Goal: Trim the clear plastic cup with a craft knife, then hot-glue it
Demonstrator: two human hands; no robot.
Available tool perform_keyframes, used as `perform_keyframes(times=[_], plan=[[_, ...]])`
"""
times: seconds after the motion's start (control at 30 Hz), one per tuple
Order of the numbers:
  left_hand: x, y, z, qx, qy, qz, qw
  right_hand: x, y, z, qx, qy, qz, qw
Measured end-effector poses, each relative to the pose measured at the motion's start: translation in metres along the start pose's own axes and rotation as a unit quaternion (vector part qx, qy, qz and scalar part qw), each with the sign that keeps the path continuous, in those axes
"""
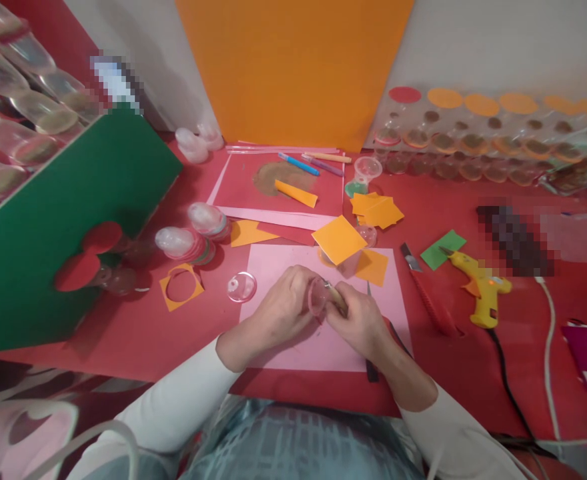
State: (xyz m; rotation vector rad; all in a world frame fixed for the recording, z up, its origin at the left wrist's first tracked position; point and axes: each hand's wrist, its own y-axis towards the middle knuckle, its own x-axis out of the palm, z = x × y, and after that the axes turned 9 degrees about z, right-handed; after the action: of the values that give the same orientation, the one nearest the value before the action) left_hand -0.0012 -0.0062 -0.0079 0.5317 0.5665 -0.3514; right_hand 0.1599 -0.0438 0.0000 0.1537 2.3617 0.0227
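My left hand [282, 308] is curled round a small clear plastic cup [318, 297], held on its side above a pink sheet [273, 267]. Pressed against the cup's rim is my right hand [357, 321], pinching a thin stick-like tool [334, 295] whose tip sits at the cup's mouth. Both hands meet over the middle of the pink sheet. A clear round lid [241, 287] lies just left of the sheet.
A yellow glue gun [479, 287] with its cord lies to the right, beside a red-handled cutter [426, 293]. Orange paper squares [339, 239], pens [298, 164] and stacked cups [208, 220] sit behind. A green board [63, 220] stands at the left, rows of cups at the right.
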Motion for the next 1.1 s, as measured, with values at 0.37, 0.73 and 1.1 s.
perform_keyframes(times=[0.37, 0.73, 1.1], plan=[[-0.003, -0.001, -0.001, -0.042, -0.033, -0.027, 0.998, -0.005, 0.000, 0.004, 0.013, 0.036, -0.013, 0.999], [-0.012, 0.008, 0.004, -0.154, -0.023, 0.017, 0.988, -0.007, -0.005, 0.007, -0.011, 0.076, 0.010, 0.997], [-0.010, 0.007, 0.002, -0.232, -0.049, 0.059, 0.970, 0.000, -0.009, 0.014, -0.070, 0.104, 0.041, 0.991]])
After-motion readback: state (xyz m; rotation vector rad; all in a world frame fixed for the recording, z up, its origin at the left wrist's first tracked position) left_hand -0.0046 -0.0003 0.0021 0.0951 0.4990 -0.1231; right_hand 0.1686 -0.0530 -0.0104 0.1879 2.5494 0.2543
